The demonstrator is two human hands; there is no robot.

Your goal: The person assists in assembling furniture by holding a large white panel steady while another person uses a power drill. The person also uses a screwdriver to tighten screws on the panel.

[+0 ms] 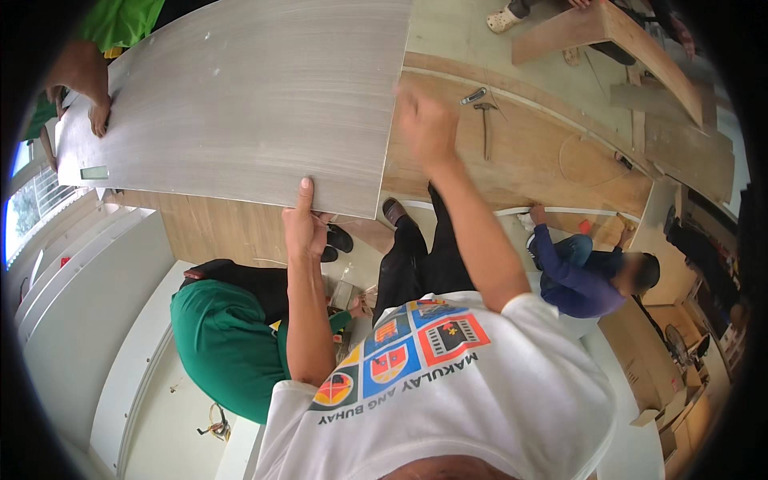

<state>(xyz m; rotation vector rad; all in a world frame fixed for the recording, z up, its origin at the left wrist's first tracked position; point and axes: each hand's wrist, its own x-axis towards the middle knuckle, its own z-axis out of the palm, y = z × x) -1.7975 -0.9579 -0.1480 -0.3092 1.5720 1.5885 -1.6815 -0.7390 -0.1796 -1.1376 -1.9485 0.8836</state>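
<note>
A large grey wood-grain panel (248, 96) lies across the upper left. My left hand (302, 228) is closed on its near edge, thumb pressed on top and fingers curled underneath. Beside the panel's right edge is my right hand (428, 128), curled into a fist and blurred by motion. Whether anything is inside that fist is hidden. At the panel's far left, another person's hand (99, 118) rests on its surface; a small greenish rectangle (94, 173) marks the corner there.
A hammer (486, 128) and a utility knife (474, 97) lie on a plywood sheet (524, 164) at right. One person in green (228, 344) bends low at my left; another in purple (576, 280) crouches at right. White cabinet panels (88, 296) stand at left.
</note>
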